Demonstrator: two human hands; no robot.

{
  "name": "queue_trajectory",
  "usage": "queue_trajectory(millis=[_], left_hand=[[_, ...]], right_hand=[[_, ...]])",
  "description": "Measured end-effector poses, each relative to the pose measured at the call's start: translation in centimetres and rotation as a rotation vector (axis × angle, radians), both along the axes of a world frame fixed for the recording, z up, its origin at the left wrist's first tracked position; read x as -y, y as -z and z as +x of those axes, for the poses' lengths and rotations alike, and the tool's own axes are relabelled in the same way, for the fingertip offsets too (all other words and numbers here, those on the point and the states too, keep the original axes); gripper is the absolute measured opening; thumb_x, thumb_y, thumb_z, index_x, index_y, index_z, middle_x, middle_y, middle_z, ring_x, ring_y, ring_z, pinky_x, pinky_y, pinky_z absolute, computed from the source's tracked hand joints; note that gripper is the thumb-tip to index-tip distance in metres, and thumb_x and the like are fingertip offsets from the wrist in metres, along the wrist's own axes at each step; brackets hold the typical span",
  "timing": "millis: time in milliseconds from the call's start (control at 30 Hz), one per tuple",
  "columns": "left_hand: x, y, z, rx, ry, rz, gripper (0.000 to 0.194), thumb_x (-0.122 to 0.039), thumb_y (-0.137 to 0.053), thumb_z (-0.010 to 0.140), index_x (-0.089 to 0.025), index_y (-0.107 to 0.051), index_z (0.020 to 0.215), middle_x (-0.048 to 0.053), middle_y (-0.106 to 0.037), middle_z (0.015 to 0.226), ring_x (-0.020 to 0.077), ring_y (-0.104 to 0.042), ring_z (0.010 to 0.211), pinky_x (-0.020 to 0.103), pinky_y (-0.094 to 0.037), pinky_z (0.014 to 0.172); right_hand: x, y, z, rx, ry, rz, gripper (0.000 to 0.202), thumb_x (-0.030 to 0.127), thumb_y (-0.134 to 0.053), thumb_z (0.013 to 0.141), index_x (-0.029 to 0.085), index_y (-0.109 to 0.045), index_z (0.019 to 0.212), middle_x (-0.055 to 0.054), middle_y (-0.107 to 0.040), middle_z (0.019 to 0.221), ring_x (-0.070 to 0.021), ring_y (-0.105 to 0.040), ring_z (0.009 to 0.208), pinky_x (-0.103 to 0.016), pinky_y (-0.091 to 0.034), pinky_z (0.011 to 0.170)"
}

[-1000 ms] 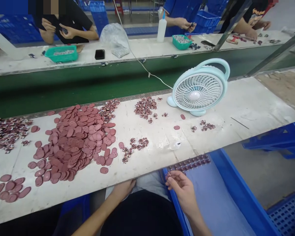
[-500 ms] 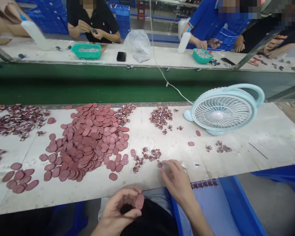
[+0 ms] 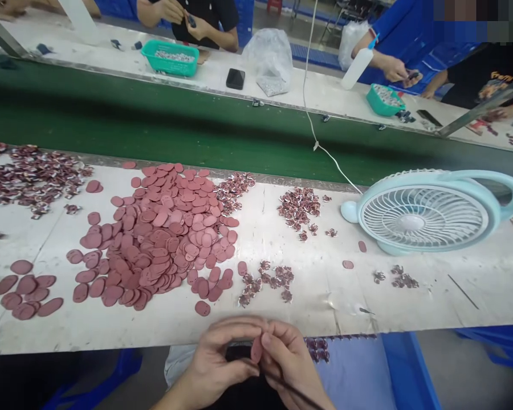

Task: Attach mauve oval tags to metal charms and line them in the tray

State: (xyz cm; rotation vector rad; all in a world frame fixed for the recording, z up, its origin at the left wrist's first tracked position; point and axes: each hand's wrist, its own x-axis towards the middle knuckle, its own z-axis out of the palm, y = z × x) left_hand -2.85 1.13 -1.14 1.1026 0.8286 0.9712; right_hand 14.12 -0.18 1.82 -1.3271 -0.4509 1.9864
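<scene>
Landmark: disc pile [image 3: 154, 250], reddish ovals, heaped on worktop [image 3: 320, 265].

In hand: one disc [image 3: 256, 349], on the pile's near side, to its right. Left hand [image 3: 209, 364]: grip narrow, disc pinched between thumb and fingers. Right hand [image 3: 291, 360]: fingers drawn in at the disc's edge; whether pinching disc or something hidden, impossible to tell. Dark strip [image 3: 297, 393] by the right hand: nature unclear.

Done, to judge by the neat order: rows of dark red pieces [image 3: 318, 348] in tub [image 3: 410, 364], right of the pile and nearer; partly hidden, full count unknown.

Remaining, by the same judgement: whole pile, plus small disc group [image 3: 28, 293] at its near left. Loose pieces: heap [image 3: 34, 176] to its far left; far cluster [image 3: 237, 191] against its far right edge; middle cluster [image 3: 299, 208] farther right; near cluster [image 3: 269, 282] at its near right; strays [image 3: 404, 279] well right. Loose stock apparently far above the visible rows.
</scene>
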Motion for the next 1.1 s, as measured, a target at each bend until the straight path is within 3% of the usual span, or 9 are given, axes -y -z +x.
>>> queue_trajectory(millis=[133, 233, 333, 400, 533, 667, 800, 967, 1100], left_hand=[[0.6, 0.7, 0.0, 0.194, -0.103, -0.263, 0.032, -0.032, -0.085, 0.074, -0.029, -0.079, 0.106, 0.006, -0.081, 0.111, 0.0250, -0.073, 0.105, 0.034, -0.056, 0.097], [0.8, 0.6, -0.3, 0.301, -0.190, -0.505, 0.032, -0.033, -0.084, 0.075, -0.028, -0.078, 0.105, 0.006, -0.080, 0.112, 0.0222, -0.076, 0.089, 0.027, -0.061, 0.073], [0.6, 0.0, -0.6, 0.317, -0.235, -0.615, 0.033, -0.033, -0.087, 0.071, -0.026, -0.080, 0.102, 0.007, -0.081, 0.109, 0.0214, -0.076, 0.084, 0.024, -0.059, 0.065], [0.4, -0.4, -0.7, 0.301, -0.231, -0.645, 0.034, -0.034, -0.088, 0.069, -0.024, -0.080, 0.100, 0.008, -0.081, 0.110, 0.0203, -0.075, 0.083, 0.025, -0.059, 0.069], [0.2, -0.7, -0.8, 0.301, -0.238, -0.690, 0.037, -0.035, -0.090, 0.067, -0.022, -0.080, 0.100, 0.009, -0.081, 0.106, 0.0206, -0.074, 0.082, 0.027, -0.060, 0.070], [0.2, -0.6, -0.8, 0.306, -0.250, -0.732, 0.030, -0.031, -0.088, 0.069, -0.021, -0.079, 0.096, 0.008, -0.081, 0.102, 0.0189, -0.074, 0.076, 0.026, -0.058, 0.063], [-0.1, -0.9, -0.7, 0.301, -0.277, -0.772, 0.029, -0.030, -0.088, 0.070, -0.020, -0.078, 0.095, 0.008, -0.080, 0.101, 0.0184, -0.074, 0.077, 0.023, -0.057, 0.062], [-0.1, -1.6, -1.0, 0.320, -0.288, -0.778, 0.031, -0.030, -0.087, 0.071, -0.021, -0.078, 0.100, 0.009, -0.078, 0.114, 0.0181, -0.075, 0.082, 0.022, -0.057, 0.067], [0.1, -1.7, -1.2, 0.349, -0.247, -0.775, 0.028, -0.030, -0.086, 0.072, -0.021, -0.079, 0.098, 0.009, -0.079, 0.114, 0.0174, -0.074, 0.082, 0.022, -0.057, 0.069]], right_hand=[[-0.2, 0.4, 0.4, 0.233, -0.130, 0.124, 0.035, 0.057, -0.063, 0.085, 0.026, -0.068, 0.069, 0.005, -0.048, 0.046, -0.0066, -0.028, 0.034, -0.023, -0.022, 0.032], [-2.0, 0.8, 2.2, 0.891, -0.250, 0.517, 0.027, 0.047, -0.056, 0.092, 0.026, -0.073, 0.089, -0.001, -0.066, 0.068, -0.0138, -0.056, 0.053, -0.028, -0.049, 0.049], [-4.5, 1.4, 4.0, 1.273, -0.372, 0.726, 0.032, 0.037, -0.052, 0.095, 0.025, -0.066, 0.122, -0.008, -0.070, 0.100, -0.0195, -0.067, 0.077, -0.034, -0.058, 0.073], [-5.8, 1.8, 4.6, 1.321, -0.462, 0.752, 0.036, 0.034, -0.050, 0.096, 0.025, -0.061, 0.129, -0.009, -0.068, 0.106, -0.0216, -0.068, 0.086, -0.036, -0.058, 0.079], [-6.6, 2.1, 4.7, 1.384, -0.605, 0.796, 0.029, 0.030, -0.046, 0.098, 0.026, -0.067, 0.117, -0.007, -0.068, 0.098, -0.0207, -0.069, 0.085, -0.033, -0.057, 0.075], [-5.9, 1.3, 4.6, 1.378, -0.671, 0.798, 0.021, 0.028, -0.049, 0.096, 0.025, -0.066, 0.108, -0.006, -0.066, 0.100, -0.0196, -0.069, 0.084, -0.033, -0.057, 0.076], [-4.5, 0.5, 4.6, 1.321, -0.748, 0.795, 0.025, 0.033, -0.060, 0.091, 0.025, -0.062, 0.114, -0.008, -0.065, 0.107, -0.0227, -0.070, 0.087, -0.035, -0.060, 0.077], [-3.6, 0.6, 4.1, 1.282, -0.736, 0.792, 0.029, 0.032, -0.052, 0.095, 0.026, -0.059, 0.123, -0.011, -0.065, 0.112, -0.0249, -0.071, 0.093, -0.036, -0.060, 0.081], [-3.7, 1.0, 3.7, 1.200, -0.660, 0.739, 0.023, 0.027, -0.049, 0.095, 0.026, -0.067, 0.109, -0.009, -0.068, 0.107, -0.0269, -0.070, 0.094, -0.039, -0.059, 0.081]])
